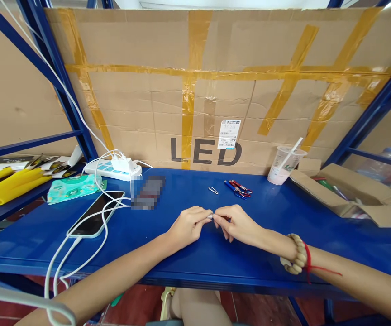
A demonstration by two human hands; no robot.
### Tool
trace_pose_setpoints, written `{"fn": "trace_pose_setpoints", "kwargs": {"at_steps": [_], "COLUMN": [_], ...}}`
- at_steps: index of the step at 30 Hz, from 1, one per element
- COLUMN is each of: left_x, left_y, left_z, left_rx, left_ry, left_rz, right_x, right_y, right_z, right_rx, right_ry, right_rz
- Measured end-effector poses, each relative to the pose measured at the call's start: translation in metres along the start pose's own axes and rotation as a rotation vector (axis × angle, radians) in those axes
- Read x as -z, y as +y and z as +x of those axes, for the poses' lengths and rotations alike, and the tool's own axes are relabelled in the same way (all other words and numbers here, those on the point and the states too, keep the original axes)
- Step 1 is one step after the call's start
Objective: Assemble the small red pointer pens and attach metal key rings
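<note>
Over the front middle of the blue shelf (266, 217), my two hands meet fingertip to fingertip. My left hand (189, 225) is closed, pinching a small silvery piece (210, 217) that sticks out toward the right. The thumb and forefinger of my right hand (236, 222) close at the other end of it. Something dark shows beneath the right fingers, too hidden to name. Just beyond the hands lies a silver carabiner (213, 190). To its right rests a small bunch of blue and red slim metallic pieces (238, 189).
A phone (95, 216) with white cables, a power strip (114, 169) and a teal tissue pack (74, 186) occupy the left side. At right stand a plastic cup with a straw (285, 164) and an open cardboard box (345, 192). A large taped cardboard sheet (141, 113) closes the back.
</note>
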State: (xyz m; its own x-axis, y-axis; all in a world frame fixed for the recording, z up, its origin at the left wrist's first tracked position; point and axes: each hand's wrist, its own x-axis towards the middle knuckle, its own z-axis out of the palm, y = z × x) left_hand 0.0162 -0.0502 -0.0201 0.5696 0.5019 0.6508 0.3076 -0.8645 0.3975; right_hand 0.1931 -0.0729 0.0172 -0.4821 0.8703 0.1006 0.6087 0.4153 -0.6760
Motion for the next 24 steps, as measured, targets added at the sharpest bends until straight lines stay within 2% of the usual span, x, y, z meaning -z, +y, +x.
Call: {"fn": "trace_pose_setpoints", "kwargs": {"at_steps": [2,5,11,14,16,19,20,24], "left_x": [-0.001,0.0,0.003,0.003,0.003,0.005,0.006,0.007], "left_y": [-0.001,-0.003,-0.004,-0.004,-0.004,-0.003,-0.002,-0.001], "left_z": [0.0,0.003,0.007,0.008,0.009,0.011,0.011,0.013], "left_rx": [-0.009,0.029,0.185,0.251,0.289,0.338,0.351,0.384], "left_ry": [0.046,0.056,-0.035,-0.028,-0.016,-0.007,-0.012,-0.041], "left_rz": [-0.007,-0.017,-0.027,-0.078,-0.098,-0.106,-0.112,-0.152], "right_x": [0.0,0.004,0.009,0.01,0.013,0.019,0.021,0.03], "right_y": [-0.003,-0.006,-0.004,-0.002,0.0,0.005,0.006,0.01], "right_z": [0.003,0.011,0.018,0.019,0.018,0.017,0.016,0.012], "right_rx": [-0.178,-0.274,-0.286,-0.27,-0.168,0.107,0.196,0.446], "right_ry": [-0.113,-0.181,-0.18,-0.169,-0.053,0.204,0.244,0.196], "right_rz": [0.293,0.509,0.52,0.395,0.143,-0.279,-0.376,-0.624]}}
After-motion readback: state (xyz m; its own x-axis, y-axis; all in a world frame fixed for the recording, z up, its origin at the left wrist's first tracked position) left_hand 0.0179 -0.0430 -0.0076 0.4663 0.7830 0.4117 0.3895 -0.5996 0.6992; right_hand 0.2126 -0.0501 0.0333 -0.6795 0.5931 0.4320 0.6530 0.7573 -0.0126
